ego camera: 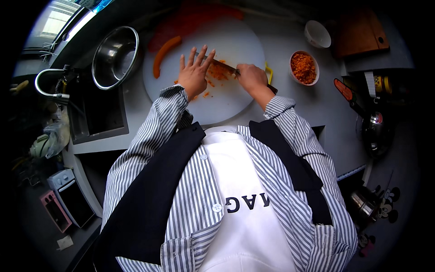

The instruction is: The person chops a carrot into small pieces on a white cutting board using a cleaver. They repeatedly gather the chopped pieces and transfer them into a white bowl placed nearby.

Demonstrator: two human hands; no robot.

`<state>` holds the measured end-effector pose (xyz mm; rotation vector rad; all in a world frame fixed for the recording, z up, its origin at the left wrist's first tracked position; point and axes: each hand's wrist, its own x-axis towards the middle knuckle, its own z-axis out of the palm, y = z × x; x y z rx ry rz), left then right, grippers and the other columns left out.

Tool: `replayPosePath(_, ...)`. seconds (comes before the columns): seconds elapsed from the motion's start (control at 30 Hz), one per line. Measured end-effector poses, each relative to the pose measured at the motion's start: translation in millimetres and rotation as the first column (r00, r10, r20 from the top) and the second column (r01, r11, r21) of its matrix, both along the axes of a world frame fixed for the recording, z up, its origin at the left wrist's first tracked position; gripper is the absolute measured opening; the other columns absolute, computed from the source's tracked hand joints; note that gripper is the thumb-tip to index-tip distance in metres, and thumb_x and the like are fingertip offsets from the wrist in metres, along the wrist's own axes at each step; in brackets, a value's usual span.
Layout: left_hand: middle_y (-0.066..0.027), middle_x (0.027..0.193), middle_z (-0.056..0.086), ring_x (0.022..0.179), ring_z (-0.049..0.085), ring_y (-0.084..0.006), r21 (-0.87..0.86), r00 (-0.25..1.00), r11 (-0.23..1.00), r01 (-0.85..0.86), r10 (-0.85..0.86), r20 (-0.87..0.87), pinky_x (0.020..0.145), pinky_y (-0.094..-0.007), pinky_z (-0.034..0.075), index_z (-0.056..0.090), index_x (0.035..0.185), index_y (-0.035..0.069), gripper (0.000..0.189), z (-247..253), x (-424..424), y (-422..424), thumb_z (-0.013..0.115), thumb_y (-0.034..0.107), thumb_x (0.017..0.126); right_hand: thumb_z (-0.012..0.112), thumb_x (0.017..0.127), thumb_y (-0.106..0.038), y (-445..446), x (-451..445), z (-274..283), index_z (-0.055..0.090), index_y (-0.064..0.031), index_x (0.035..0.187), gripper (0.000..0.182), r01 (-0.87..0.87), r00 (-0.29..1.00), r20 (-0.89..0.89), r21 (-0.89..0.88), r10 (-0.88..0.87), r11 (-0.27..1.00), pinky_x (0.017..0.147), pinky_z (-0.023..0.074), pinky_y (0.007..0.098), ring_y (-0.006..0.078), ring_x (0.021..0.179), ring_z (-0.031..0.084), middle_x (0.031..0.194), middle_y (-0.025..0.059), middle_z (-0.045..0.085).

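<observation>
My right hand (252, 79) is closed around the handle of a kitchen knife, whose blade (222, 65) points left across a round white cutting board (234, 37). Fingers spread, my left hand (194, 74) is over the blade's far end and hides part of it; whether it presses on the blade I cannot tell. Finely chopped orange pieces (218, 72), like carrot, lie on the board under and beside the blade. A long curved orange piece (164, 56) rests near the board's left edge. Just beyond my right hand is a yellow-framed tool (269, 73), partly hidden by it.
A bowl of chopped orange pieces (303, 68) stands right of the board, with a white bowl (317, 34) behind it. A wooden board (362, 34) lies farther right. Left are a steel basin (115, 57), a sink (98, 112) and a curved faucet (51, 85). Red plastic (193, 20) lies behind.
</observation>
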<state>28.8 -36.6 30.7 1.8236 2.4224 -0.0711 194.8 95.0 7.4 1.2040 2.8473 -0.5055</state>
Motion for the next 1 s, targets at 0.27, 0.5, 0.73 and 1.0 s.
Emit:
replayPosePath(0.27, -0.0012, 0.164, 0.006, 0.151, 0.003, -0.0317, -0.055, 1.0, 0.998, -0.031, 0.03, -0.008, 0.12, -0.0569, 0.008, 0.007, 0.157, 0.032, 0.096, -2, 13, -17, 0.054, -0.001, 0.08, 0.064, 0.088, -0.029, -10, 7, -8, 0.069, -0.0137, 0.101, 0.021, -0.001, 1.0, 0.028, -0.006, 0.001, 1.0, 0.074, 0.0545, 0.0456, 0.0362, 0.082, 0.068, 0.088, 0.0149, 0.07)
replayPosePath(0.5, -0.001, 0.164, 0.004, 0.151, 0.004, -0.0313, -0.057, 0.999, 0.998, -0.029, 0.027, -0.028, 0.12, -0.056, 0.007, 0.007, 0.157, 0.032, 0.096, -4, 12, -14, 0.054, -0.002, 0.081, 0.065, 0.088, -0.029, -12, 7, -12, 0.069, -0.0136, 0.1, 0.02, 0.003, 1.0, 0.03, 0.03, -0.004, 1.0, 0.073, 0.0546, 0.0452, 0.0358, 0.082, 0.068, 0.087, 0.0133, 0.071)
replayPosePath(0.73, -0.0036, 0.164, 0.007, 0.151, 0.008, -0.0316, 0.024, 0.997, 1.0, 0.0, 0.001, -0.073, 0.12, -0.0578, 0.007, 0.012, 0.157, 0.03, 0.095, 14, 12, -22, 0.056, -0.001, 0.078, 0.065, 0.087, -0.028, -24, 10, 9, 0.071, -0.0138, 0.098, 0.019, 0.028, 0.999, -0.036, -0.056, -0.03, 0.998, 0.076, 0.0544, 0.0443, 0.0342, 0.083, 0.069, 0.088, 0.0128, 0.071)
replayPosePath(1.0, -0.0054, 0.164, 0.007, 0.151, 0.006, -0.0322, 0.026, 0.999, 1.0, -0.004, 0.005, -0.038, 0.12, -0.0563, 0.009, 0.009, 0.157, 0.029, 0.096, -17, 13, -31, 0.055, -0.004, 0.081, 0.063, 0.089, -0.028, -28, 8, -9, 0.068, -0.0128, 0.1, 0.019, 0.001, 1.0, 0.031, -0.037, 0.0, 0.999, 0.074, 0.0538, 0.0459, 0.0361, 0.084, 0.068, 0.089, 0.0138, 0.07)
